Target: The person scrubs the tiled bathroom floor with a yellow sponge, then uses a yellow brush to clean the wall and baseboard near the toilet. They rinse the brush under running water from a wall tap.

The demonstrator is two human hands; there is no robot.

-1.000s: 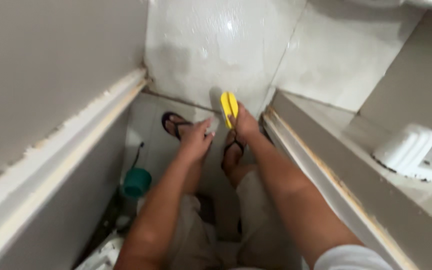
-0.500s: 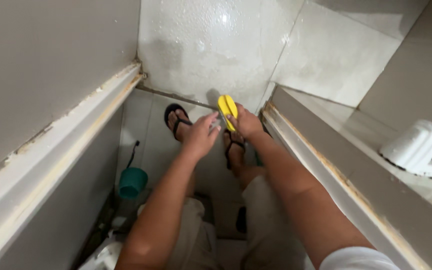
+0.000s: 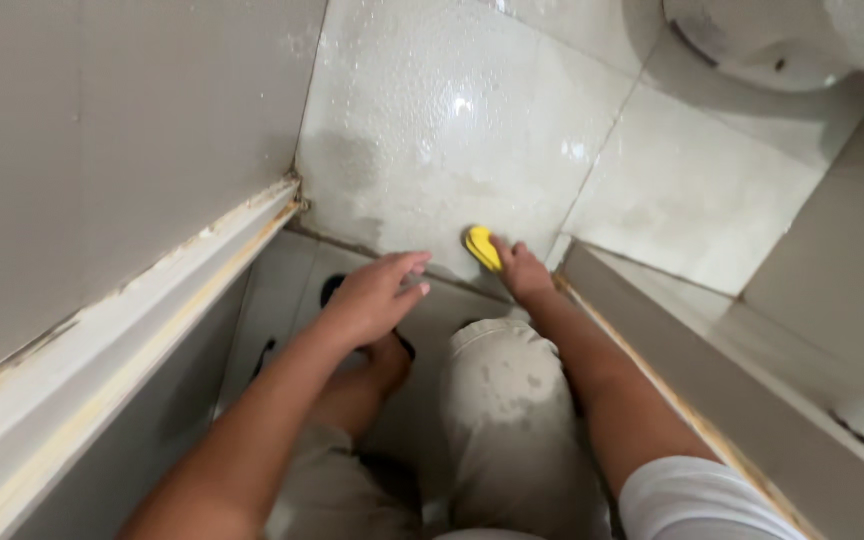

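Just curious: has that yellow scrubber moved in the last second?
Yes. The yellow scrubber in the right hand went from upright above the feet down against the wet wall tile.

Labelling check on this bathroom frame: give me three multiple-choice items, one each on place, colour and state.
1. Where is the scrubbing tool that the right hand holds?
A. against the wet white wall tile
B. on the grey ledge at the right
C. lying on the floor

2. What colour is the small oval plastic scrubber?
A. green
B. yellow
C. white

3. How is the left hand?
A. closed on a cloth
B. flat on the wall
C. open, fingers spread, holding nothing

Answers: 1 A, the scrubber's face meets the tile low near the floor joint. 2 B, it is bright yellow against the pale tile. 3 C, the fingers are apart and nothing is in them.
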